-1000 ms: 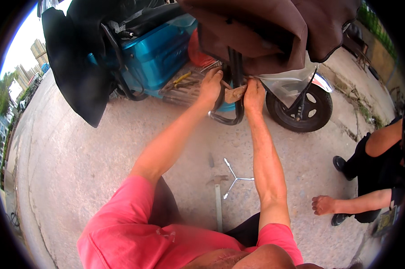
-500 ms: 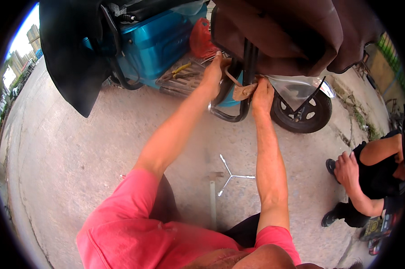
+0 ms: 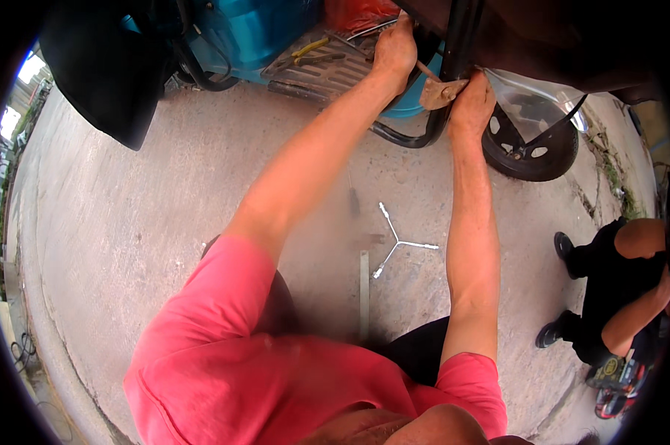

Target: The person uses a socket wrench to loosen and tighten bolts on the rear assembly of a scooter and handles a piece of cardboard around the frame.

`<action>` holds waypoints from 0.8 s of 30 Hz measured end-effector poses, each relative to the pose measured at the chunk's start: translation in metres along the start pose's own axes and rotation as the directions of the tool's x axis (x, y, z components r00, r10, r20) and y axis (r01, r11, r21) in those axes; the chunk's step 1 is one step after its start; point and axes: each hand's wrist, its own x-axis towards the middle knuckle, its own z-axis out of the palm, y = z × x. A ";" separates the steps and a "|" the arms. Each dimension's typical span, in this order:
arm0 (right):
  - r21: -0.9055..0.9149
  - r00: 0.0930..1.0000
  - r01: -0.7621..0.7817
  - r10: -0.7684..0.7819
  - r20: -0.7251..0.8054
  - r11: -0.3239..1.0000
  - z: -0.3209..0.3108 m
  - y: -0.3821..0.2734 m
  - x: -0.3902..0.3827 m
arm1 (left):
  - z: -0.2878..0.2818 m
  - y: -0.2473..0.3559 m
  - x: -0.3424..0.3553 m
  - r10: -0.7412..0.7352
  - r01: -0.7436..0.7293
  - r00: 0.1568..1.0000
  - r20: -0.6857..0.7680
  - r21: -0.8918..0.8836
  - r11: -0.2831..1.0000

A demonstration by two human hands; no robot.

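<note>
My left hand (image 3: 395,50) reaches to the footboard side of a blue scooter, fingers curled round something largely hidden beneath them. A thin rusty rod (image 3: 427,72) runs from beside it toward a rusty metal bracket (image 3: 440,94) at the black tube guard (image 3: 430,137). My right hand (image 3: 473,105) is closed at the bracket's right end, its fingertips partly out of sight. On the slatted footboard (image 3: 316,74), left of my left hand, lie yellow-handled pliers (image 3: 309,48) and other metal tools.
A three-armed socket wrench (image 3: 398,242) lies on the concrete below my arms, near a hammer with a pale handle (image 3: 364,293). The front wheel (image 3: 535,152) stands right of my right hand. At the right edge another person (image 3: 609,289) in black sits low, beside a red-and-black object (image 3: 620,386).
The view has tilted, so the scooter sits higher in the picture. Both my hands stay at the bracket area. The other person's hand has dropped from the knee.
</note>
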 end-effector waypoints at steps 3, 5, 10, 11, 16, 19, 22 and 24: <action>0.042 1.000 0.006 -0.005 -0.030 0.999 0.006 -0.009 -0.007 | -0.019 -0.030 0.013 0.017 -0.015 1.000 0.015 -0.128 0.992; 0.046 1.000 0.005 -0.004 -0.021 0.999 0.003 -0.009 -0.007 | -0.037 -0.054 -0.003 0.018 -0.020 1.000 -0.019 -0.167 0.986; 0.072 0.999 -0.036 0.036 0.007 0.997 0.001 -0.001 -0.006 | -0.140 -0.183 -0.143 -0.306 0.342 0.933 -0.191 0.201 0.918; 0.027 1.000 -0.009 0.009 0.010 1.000 0.004 -0.007 -0.007 | -0.165 -0.222 -0.184 -0.405 0.441 0.894 -0.194 0.545 0.713; 0.022 0.998 -0.050 0.051 -0.042 0.998 0.005 -0.009 -0.003 | -0.177 -0.215 -0.332 -0.776 0.325 0.630 0.031 0.897 0.299; 0.040 0.999 -0.045 0.046 -0.029 0.998 0.006 -0.012 -0.005 | -0.170 -0.231 -0.345 -0.865 0.234 0.492 -0.096 0.972 0.025; 0.028 0.998 -0.057 0.057 -0.008 0.998 0.005 -0.007 -0.005 | -0.171 -0.247 -0.349 -0.839 0.221 0.533 -0.107 0.975 0.016; 0.002 0.999 -0.049 0.049 -0.017 0.999 0.005 -0.009 -0.005 | -0.172 -0.258 -0.350 -0.817 0.256 0.566 -0.107 0.965 0.051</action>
